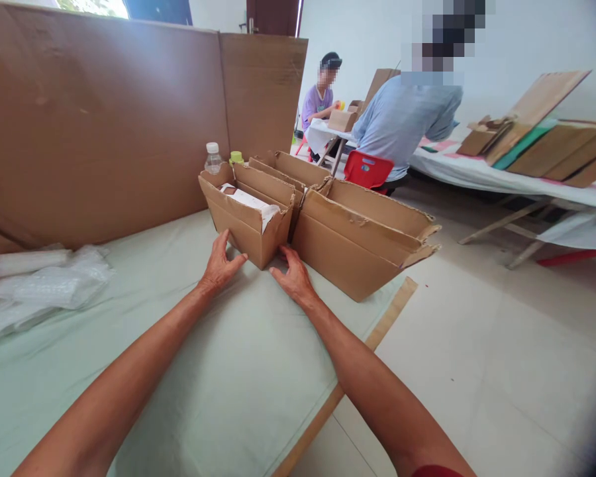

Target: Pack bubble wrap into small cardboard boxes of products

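A small open cardboard box [251,225] with white packing inside stands on the pale green table cover [203,371]. My left hand [220,266] rests against the box's near left side, fingers stretched and thumb out toward the corner. My right hand [292,273] lies flat on the cover at the box's near right corner, its fingertips touching the base. Neither hand grips anything. A larger open cardboard box [357,248] stands right beside it, reaching the table's right edge.
A third open box [291,171] stands behind, with a water bottle [212,158] and a green-capped item. Bubble wrap [40,281] lies at left. A tall cardboard wall [104,119] backs the table. Two seated people work at tables at far right.
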`<state>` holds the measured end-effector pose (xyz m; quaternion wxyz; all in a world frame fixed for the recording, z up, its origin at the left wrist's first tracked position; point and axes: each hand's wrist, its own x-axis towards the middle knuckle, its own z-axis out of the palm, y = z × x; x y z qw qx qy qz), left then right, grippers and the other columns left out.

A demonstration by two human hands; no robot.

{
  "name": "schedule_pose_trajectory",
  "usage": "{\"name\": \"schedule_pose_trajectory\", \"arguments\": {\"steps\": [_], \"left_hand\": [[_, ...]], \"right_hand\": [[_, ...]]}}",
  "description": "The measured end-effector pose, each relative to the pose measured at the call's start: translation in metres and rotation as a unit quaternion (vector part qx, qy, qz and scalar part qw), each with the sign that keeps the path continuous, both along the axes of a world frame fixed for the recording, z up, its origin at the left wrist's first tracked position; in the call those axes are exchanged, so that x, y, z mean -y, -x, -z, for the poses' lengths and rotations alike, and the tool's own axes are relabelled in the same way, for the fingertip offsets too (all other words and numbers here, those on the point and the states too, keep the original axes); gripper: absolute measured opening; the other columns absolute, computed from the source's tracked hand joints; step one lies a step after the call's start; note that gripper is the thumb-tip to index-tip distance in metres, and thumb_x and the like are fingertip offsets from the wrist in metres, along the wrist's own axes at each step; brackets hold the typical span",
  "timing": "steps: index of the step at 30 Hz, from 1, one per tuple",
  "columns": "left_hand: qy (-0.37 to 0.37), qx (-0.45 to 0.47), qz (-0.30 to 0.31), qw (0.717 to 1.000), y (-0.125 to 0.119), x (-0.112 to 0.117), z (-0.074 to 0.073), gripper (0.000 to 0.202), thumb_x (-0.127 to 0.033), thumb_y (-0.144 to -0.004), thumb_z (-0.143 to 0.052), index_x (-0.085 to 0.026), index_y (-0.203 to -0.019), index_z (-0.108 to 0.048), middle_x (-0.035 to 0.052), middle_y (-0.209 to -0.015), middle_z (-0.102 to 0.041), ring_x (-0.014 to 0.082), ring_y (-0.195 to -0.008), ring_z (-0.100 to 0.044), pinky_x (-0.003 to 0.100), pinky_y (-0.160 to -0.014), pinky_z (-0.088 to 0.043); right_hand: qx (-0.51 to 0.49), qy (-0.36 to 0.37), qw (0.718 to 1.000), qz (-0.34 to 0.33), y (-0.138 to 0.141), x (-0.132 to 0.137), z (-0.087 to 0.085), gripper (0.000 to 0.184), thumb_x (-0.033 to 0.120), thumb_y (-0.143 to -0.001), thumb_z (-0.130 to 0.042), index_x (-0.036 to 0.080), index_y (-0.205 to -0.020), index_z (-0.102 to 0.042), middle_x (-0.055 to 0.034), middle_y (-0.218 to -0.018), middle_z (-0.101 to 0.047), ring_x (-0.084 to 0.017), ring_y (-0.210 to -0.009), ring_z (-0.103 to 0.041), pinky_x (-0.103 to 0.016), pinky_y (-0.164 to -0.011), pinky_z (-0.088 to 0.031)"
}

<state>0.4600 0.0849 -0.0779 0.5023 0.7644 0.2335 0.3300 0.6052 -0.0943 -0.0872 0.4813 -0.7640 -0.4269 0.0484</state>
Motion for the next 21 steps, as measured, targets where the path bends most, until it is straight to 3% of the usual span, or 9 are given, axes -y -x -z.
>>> {"name": "schedule_pose_trajectory", "arguments": {"steps": [3,7,14,18,21], "left_hand": [[0.016,0.007,0.015,1.0,-0.005,-0.011,-0.008,0.098,-0.04,-0.072,-0.075,-0.025,-0.159,-0.031,0.0139,-0.168,-0.027,0.0395,-0.149,-0.037,0.055,-0.118,-0.038],[0.03,0.017,0.041,0.999,-0.021,-0.021,-0.015,0.102,-0.038,-0.07,-0.075,-0.021,-0.16,-0.03,0.0146,-0.166,-0.032,0.0382,-0.143,-0.045,0.052,-0.118,-0.039],[0.018,0.003,0.053,0.998,-0.036,-0.028,-0.01,0.095,-0.037,-0.07,-0.07,-0.02,-0.157,-0.035,0.0133,-0.161,-0.042,0.0365,-0.143,-0.046,0.052,-0.117,-0.04],[-0.029,-0.038,0.05,0.998,-0.026,-0.016,-0.005,0.085,-0.038,-0.074,-0.066,-0.017,-0.153,-0.043,0.0145,-0.156,-0.05,0.037,-0.144,-0.045,0.052,-0.12,-0.036],[-0.091,-0.079,0.052,0.991,-0.001,0.013,-0.002,0.081,-0.039,-0.076,-0.068,-0.013,-0.15,-0.047,0.0189,-0.159,-0.045,0.0394,-0.149,-0.038,0.057,-0.124,-0.025]], "right_hand": [[0.008,0.003,1.0,-0.002,0.001,0.0,0.0,0.068,0.027,-0.076,-0.069,0.017,-0.142,-0.054,-0.0171,-0.141,-0.06,-0.032,-0.125,-0.062,-0.051,-0.109,-0.051],[0.016,0.011,1.0,-0.003,0.001,-0.001,0.002,0.067,0.026,-0.078,-0.065,0.016,-0.143,-0.053,-0.0175,-0.145,-0.057,-0.034,-0.133,-0.057,-0.053,-0.111,-0.049],[0.017,0.027,0.999,-0.016,-0.003,0.0,0.007,0.073,0.029,-0.081,-0.065,0.02,-0.151,-0.047,-0.0132,-0.156,-0.049,-0.031,-0.142,-0.05,-0.052,-0.116,-0.046],[0.015,0.024,0.999,-0.018,-0.007,0.0,0.01,0.073,0.03,-0.081,-0.066,0.021,-0.151,-0.048,-0.0133,-0.157,-0.048,-0.033,-0.141,-0.05,-0.053,-0.115,-0.047],[0.027,0.006,1.0,-0.014,-0.009,0.001,0.012,0.064,0.029,-0.082,-0.065,0.022,-0.145,-0.055,-0.0125,-0.151,-0.054,-0.032,-0.135,-0.055,-0.052,-0.111,-0.05]]}}
